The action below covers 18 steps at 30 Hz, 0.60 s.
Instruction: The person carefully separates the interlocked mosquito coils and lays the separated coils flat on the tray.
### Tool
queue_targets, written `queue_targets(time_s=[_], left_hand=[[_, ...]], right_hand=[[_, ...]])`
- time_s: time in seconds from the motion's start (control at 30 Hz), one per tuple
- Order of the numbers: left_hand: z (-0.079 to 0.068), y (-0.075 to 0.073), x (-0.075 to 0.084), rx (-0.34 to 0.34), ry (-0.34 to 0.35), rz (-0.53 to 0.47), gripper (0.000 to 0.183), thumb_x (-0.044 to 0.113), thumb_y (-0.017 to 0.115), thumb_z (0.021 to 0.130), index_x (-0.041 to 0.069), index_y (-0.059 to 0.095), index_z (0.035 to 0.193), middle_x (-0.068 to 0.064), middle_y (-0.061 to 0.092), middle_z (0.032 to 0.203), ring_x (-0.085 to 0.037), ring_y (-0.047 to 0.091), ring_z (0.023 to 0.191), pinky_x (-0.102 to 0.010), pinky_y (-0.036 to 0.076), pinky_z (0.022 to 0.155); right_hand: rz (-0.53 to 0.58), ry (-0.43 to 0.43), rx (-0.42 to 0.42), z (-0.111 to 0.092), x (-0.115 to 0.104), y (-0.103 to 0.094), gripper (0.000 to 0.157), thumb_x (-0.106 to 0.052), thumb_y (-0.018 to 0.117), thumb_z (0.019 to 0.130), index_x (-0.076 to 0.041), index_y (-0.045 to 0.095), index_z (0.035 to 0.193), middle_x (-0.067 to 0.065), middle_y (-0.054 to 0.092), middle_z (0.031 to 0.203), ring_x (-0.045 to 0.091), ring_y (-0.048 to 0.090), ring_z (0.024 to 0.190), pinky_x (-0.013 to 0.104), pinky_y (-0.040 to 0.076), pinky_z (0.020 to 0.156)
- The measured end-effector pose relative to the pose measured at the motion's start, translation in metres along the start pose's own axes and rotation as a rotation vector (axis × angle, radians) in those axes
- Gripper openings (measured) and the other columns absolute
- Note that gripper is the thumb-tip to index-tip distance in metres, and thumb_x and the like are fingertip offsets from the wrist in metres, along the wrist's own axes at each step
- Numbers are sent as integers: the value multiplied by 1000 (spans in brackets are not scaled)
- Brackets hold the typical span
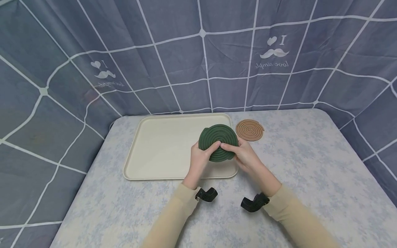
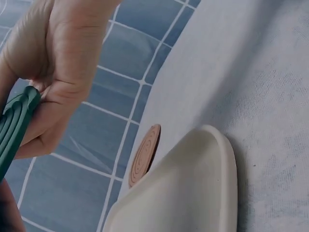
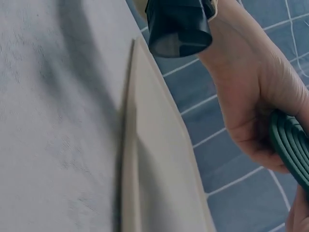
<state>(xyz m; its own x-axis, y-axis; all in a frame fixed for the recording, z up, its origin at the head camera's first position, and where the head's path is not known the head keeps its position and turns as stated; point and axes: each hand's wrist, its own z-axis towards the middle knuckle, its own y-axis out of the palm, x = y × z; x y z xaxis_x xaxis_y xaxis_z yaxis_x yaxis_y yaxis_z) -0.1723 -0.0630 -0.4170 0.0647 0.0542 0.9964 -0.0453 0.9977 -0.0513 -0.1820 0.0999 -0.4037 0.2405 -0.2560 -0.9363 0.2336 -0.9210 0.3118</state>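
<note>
A dark green mosquito coil (image 1: 219, 135), which looks like a paired double spiral, is held up over the right part of the cream tray (image 1: 161, 151). My left hand (image 1: 200, 156) pinches its left side, thumb on the face that shows. On the other side my right hand (image 1: 246, 155) pinches it too, and the two thumb tips nearly meet near the middle. The fingers behind the coil are mostly hidden. In the left wrist view the green coil (image 2: 14, 125) appears edge-on, tilted and off the table. A brown mosquito coil (image 1: 249, 130) lies flat on the table beside the tray's right edge.
The tray has a low raised rim and lies on a pale blue patterned tablecloth (image 1: 310, 165). A grey-blue curtain (image 1: 186, 62) with white grid lines hangs behind and at both sides. Each wrist bears a black camera, such as the right one (image 1: 255, 203).
</note>
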Motion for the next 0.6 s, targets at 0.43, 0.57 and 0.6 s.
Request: queue_targets(time_s=[0.43,0.57,0.6], left_hand=[[-1,-19,-3,42,-9,4,44,22,81,82,10,69,122,-12,72,115,-24,69,104,-36,55,94],[-3,-19,-2,30,0,40,41,23,82,81,6,71,117,-14,73,110,-26,70,101,-38,55,92],[-3,-20,-3,30,-1,46,41,23,82,81,6,71,116,-13,74,110,-25,70,101,-38,55,92]], right_hand=[[-348,-126,193,4,-6,-7,36,-17,69,93,4,61,122,-9,62,91,2,62,82,18,56,77],[-484,-203,232,4,-4,-9,32,-16,73,89,3,66,114,-7,63,86,2,61,74,20,56,71],[-512,-217,242,3,-3,-8,30,-16,74,88,3,66,111,-6,62,85,2,60,73,20,55,70]])
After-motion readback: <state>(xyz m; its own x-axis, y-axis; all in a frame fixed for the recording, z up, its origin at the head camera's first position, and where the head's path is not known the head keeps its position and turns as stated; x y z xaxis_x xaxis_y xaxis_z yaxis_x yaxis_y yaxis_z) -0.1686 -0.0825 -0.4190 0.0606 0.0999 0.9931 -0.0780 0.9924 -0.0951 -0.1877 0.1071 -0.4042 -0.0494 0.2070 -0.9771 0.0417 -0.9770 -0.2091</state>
